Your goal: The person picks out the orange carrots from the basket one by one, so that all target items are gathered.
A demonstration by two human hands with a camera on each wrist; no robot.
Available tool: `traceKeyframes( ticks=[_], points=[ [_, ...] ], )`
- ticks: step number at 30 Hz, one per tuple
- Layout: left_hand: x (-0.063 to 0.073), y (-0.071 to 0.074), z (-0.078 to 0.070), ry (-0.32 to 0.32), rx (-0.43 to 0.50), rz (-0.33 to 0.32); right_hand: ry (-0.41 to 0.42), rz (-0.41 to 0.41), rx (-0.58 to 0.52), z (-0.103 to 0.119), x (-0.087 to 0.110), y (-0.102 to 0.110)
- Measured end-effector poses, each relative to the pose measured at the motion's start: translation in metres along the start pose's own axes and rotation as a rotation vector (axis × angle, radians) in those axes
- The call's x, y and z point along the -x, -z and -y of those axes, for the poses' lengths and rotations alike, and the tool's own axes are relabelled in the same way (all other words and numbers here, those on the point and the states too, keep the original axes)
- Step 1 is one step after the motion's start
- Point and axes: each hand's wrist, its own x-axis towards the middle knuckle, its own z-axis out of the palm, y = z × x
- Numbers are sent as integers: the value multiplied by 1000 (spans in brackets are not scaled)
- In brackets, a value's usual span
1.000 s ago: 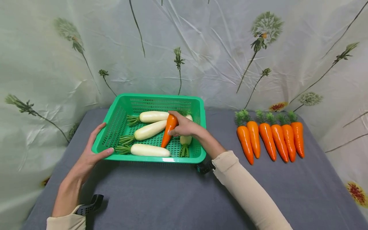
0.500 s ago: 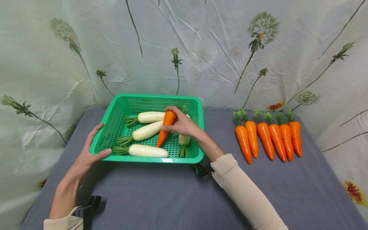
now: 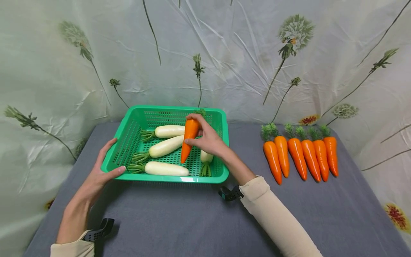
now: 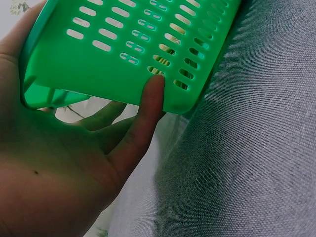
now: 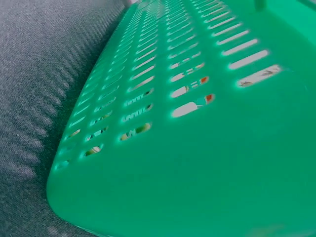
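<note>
My right hand [image 3: 210, 141] pinches an orange carrot [image 3: 190, 132] between thumb and fingers, over the right half of a green perforated basket [image 3: 144, 177]. The carrot points tip down, and its leafy top shows past my fingers. Several white radishes [image 3: 167, 168] with green stems lie in the basket; one at the right [image 3: 206, 157] is partly hidden by my hand. My left hand [image 3: 101, 173] grips the basket's front left corner, thumb at the rim. In the left wrist view, fingers [image 4: 150, 101] of that hand press against the basket's outer wall.
Several carrots [image 3: 297, 157] with leafy tops lie in a row to the right of the basket, on the grey tablecloth [image 3: 167, 217]. A pale curtain [image 3: 224, 64] printed with plants hangs behind the table. The right wrist view is mostly filled by the basket wall [image 5: 173, 182].
My right hand has raised the carrot from among the radishes, and the carrot now stands more upright. My left hand stays at the basket's corner.
</note>
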Motion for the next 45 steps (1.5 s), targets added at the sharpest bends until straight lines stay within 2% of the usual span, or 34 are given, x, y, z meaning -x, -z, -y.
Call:
traceKeyframes(
  ticks=[6, 18, 24, 30, 36, 40, 45],
  points=[
    [1, 0, 0, 14, -10, -2, 35, 16, -57, 1, 3, 3],
    [0, 0, 0, 20, -5, 1, 91, -25, -249, 4, 16, 16],
    [-2, 1, -1, -9, -23, 11, 91, -64, -269, 5, 25, 29],
    [-1, 6, -2, -1, -94, 35, 105, -94, -309, 7, 36, 47],
    [-3, 7, -5, -6, -142, 36, 98, -136, -288, 7, 50, 68],
    [-2, 8, -7, 7, -234, 25, 112, -164, -277, 3, 62, 81],
    [-2, 9, -9, 13, -264, 24, 117, -200, -259, -3, 76, 97]
  ],
)
